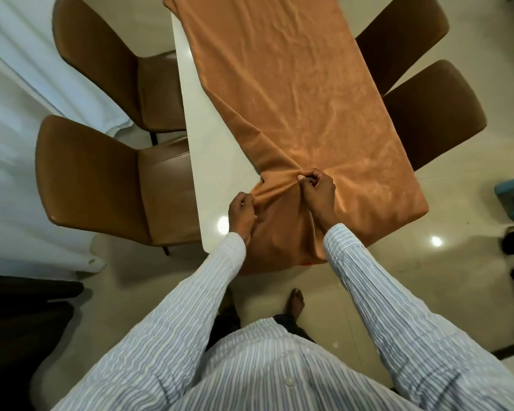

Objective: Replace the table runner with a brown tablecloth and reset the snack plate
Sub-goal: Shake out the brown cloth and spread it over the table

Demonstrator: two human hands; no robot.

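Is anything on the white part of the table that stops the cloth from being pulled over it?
Nothing visible. The bare strip of the table beside the cloth holds no objects. Both the left hand and right hand already pinch the cloth.

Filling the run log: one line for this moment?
left hand: pinching tablecloth | right hand: pinching tablecloth | table: left strip uncovered | snack plate: unseen

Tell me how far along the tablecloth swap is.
Done: no runner shows, and the brown tablecloth lies along the table. In hand: left hand and right hand pinch bunched cloth at the near end. Left: cover the bare white left strip; no snack plate in view.
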